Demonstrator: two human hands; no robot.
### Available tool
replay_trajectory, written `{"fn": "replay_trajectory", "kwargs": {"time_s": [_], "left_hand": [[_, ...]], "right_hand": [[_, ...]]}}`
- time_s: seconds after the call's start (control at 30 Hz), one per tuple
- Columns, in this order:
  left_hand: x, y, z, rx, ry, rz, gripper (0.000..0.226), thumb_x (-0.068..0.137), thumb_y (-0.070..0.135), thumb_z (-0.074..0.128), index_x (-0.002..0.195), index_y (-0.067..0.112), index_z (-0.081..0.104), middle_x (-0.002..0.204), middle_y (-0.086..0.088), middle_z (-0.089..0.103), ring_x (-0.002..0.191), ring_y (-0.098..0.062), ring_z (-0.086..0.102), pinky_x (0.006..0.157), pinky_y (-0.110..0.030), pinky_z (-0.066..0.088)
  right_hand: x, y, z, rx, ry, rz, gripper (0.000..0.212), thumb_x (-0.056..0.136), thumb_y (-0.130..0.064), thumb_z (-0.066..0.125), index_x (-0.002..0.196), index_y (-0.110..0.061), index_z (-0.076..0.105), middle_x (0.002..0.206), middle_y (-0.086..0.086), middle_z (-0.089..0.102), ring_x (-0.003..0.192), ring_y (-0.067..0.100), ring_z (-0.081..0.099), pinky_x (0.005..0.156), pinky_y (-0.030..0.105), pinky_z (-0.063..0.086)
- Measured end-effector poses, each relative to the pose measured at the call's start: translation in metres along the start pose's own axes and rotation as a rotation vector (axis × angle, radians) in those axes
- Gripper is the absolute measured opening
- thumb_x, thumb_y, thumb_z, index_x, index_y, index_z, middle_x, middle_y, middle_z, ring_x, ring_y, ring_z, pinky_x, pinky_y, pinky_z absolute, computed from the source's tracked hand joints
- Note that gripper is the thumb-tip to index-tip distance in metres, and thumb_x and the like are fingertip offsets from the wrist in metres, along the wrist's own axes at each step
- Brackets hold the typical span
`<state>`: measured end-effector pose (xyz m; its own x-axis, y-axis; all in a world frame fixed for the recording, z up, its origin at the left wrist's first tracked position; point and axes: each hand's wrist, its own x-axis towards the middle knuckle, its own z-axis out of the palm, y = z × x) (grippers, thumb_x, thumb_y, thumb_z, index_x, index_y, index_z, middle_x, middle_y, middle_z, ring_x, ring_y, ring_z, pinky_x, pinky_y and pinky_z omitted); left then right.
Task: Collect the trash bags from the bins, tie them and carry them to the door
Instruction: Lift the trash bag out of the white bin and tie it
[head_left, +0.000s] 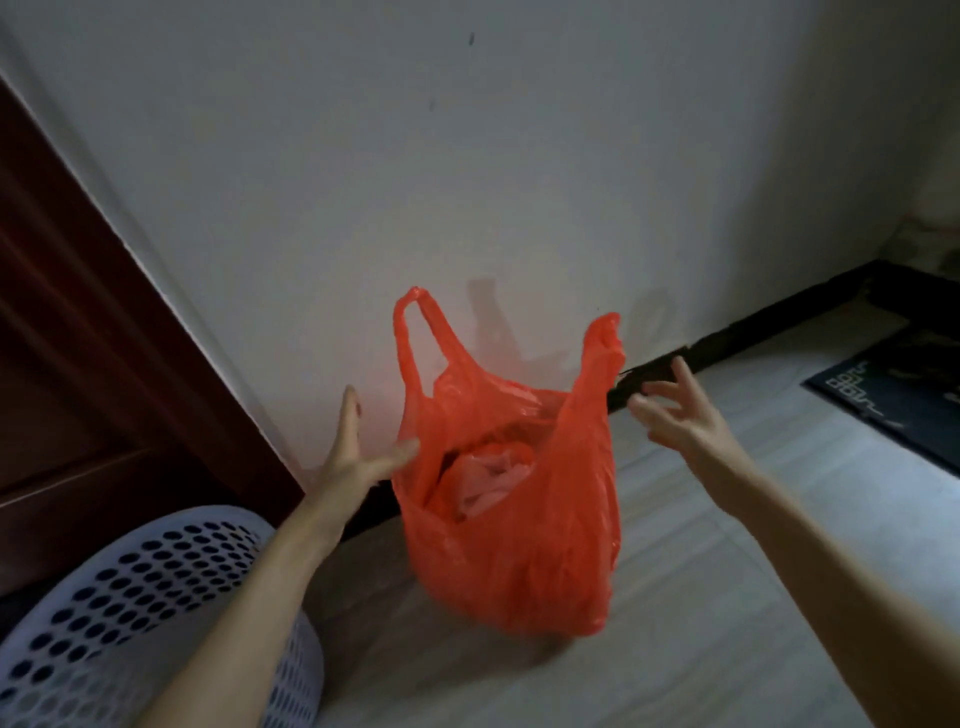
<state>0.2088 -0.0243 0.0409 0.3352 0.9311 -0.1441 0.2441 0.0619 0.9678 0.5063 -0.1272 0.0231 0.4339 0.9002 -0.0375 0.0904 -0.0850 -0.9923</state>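
Nearest me, at lower left, the white perforated bin (156, 618) is cut off by the frame edge, and just past it the red trash bag (514, 540) stands upright on the pale floor (727, 597), untied, between my two hands. My left hand (358, 452) is flat and open with its thumb touching the bag's side, while my right hand (675, 410) hovers with fingers spread, holding nothing, just beside the right handle (605, 338); the left handle (415, 322) rises above my left hand. I judge the right hand is nearer its handle, and the contents stay hard to make out beyond crumpled pale plastic, with the wall (467, 156) behind.

Head view: worn high, tilted forward and down, close over the floor (701, 597) by the wall (467, 156).
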Motion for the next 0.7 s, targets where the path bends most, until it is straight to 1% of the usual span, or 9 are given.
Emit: {"fn": "replay_trajectory", "kwargs": {"time_s": [0.1, 0.2, 0.23, 0.3, 0.37, 0.43, 0.47, 0.6, 0.7], "left_hand": [[0.011, -0.028, 0.007, 0.164, -0.164, -0.011, 0.125, 0.067, 0.027, 0.081, 0.146, 0.023, -0.016, 0.144, 0.014, 0.016, 0.128, -0.002, 0.026, 0.105, -0.022, 0.027], [0.036, -0.045, 0.022, 0.141, -0.205, 0.049, 0.117, 0.056, 0.017, 0.087, 0.144, 0.016, 0.010, 0.133, 0.006, 0.043, 0.112, -0.009, 0.049, 0.094, -0.014, 0.041], [0.043, -0.049, 0.029, 0.112, -0.148, 0.019, 0.103, 0.061, 0.012, 0.084, 0.143, 0.011, 0.021, 0.131, 0.000, 0.050, 0.106, -0.013, 0.054, 0.086, -0.014, 0.045], [0.053, -0.055, 0.047, 0.160, 0.067, -0.013, 0.061, 0.071, 0.014, 0.077, 0.123, -0.003, 0.052, 0.119, -0.021, 0.062, 0.099, -0.021, 0.061, 0.065, -0.016, 0.044], [0.056, -0.058, 0.060, 0.196, 0.276, 0.000, 0.030, 0.086, 0.017, 0.062, 0.101, -0.009, 0.064, 0.104, -0.027, 0.067, 0.098, -0.029, 0.064, 0.061, -0.024, 0.038], [0.058, -0.059, 0.068, 0.052, 0.341, 0.012, 0.027, 0.094, 0.019, 0.048, 0.099, -0.002, 0.064, 0.098, -0.023, 0.066, 0.099, -0.030, 0.063, 0.072, -0.030, 0.042], [0.058, -0.060, 0.069, -0.016, 0.345, 0.034, 0.027, 0.095, 0.019, 0.044, 0.102, 0.001, 0.063, 0.098, -0.018, 0.065, 0.099, -0.027, 0.062, 0.077, -0.030, 0.043], [0.056, -0.067, 0.071, -0.215, 0.377, 0.118, 0.028, 0.098, 0.016, 0.038, 0.118, 0.006, 0.056, 0.105, 0.000, 0.057, 0.100, -0.013, 0.052, 0.073, -0.018, 0.043], [0.055, -0.081, 0.068, -0.505, 0.184, 0.032, 0.021, 0.094, 0.022, 0.045, 0.115, 0.020, 0.049, 0.099, 0.003, 0.060, 0.094, -0.011, 0.056, 0.075, -0.014, 0.050]], "right_hand": [[-0.009, 0.022, 0.020, -0.255, -0.143, -0.020, 0.127, 0.055, -0.047, 0.071, 0.146, -0.018, -0.013, 0.158, 0.004, 0.002, 0.144, 0.019, 0.009, 0.118, 0.046, 0.019], [-0.001, 0.046, 0.056, -0.506, -0.231, -0.044, 0.138, 0.054, -0.059, 0.076, 0.145, -0.018, -0.018, 0.157, 0.004, -0.016, 0.145, 0.019, -0.009, 0.120, 0.047, 0.007], [0.005, 0.051, 0.070, -0.593, -0.212, -0.042, 0.137, 0.052, -0.065, 0.074, 0.146, -0.020, -0.014, 0.158, 0.003, -0.012, 0.145, 0.022, -0.007, 0.119, 0.051, 0.009], [0.017, 0.057, 0.094, -0.644, -0.098, -0.026, 0.117, 0.048, -0.070, 0.063, 0.144, -0.019, 0.020, 0.154, 0.008, 0.019, 0.142, 0.029, 0.017, 0.112, 0.055, 0.026], [0.024, 0.055, 0.111, -0.546, 0.071, -0.057, 0.068, 0.065, -0.051, 0.057, 0.118, -0.008, 0.052, 0.127, 0.017, 0.051, 0.120, 0.034, 0.046, 0.092, 0.044, 0.043], [0.024, 0.052, 0.118, -0.399, 0.192, -0.046, 0.030, 0.084, -0.019, 0.050, 0.108, -0.001, 0.053, 0.102, 0.016, 0.058, 0.096, 0.030, 0.056, 0.073, 0.032, 0.041], [0.023, 0.054, 0.116, -0.331, 0.220, -0.028, 0.026, 0.088, -0.011, 0.045, 0.111, 0.000, 0.050, 0.097, 0.013, 0.055, 0.090, 0.025, 0.054, 0.071, 0.029, 0.038], [0.020, 0.070, 0.092, -0.138, 0.383, -0.044, 0.035, 0.089, 0.001, 0.036, 0.124, -0.001, 0.041, 0.119, 0.016, 0.051, 0.109, 0.026, 0.051, 0.095, 0.035, 0.042], [0.019, 0.076, 0.071, 0.005, 0.429, 0.079, 0.039, 0.095, -0.012, 0.038, 0.132, -0.006, 0.030, 0.127, 0.016, 0.047, 0.113, 0.028, 0.050, 0.097, 0.038, 0.041]]}}
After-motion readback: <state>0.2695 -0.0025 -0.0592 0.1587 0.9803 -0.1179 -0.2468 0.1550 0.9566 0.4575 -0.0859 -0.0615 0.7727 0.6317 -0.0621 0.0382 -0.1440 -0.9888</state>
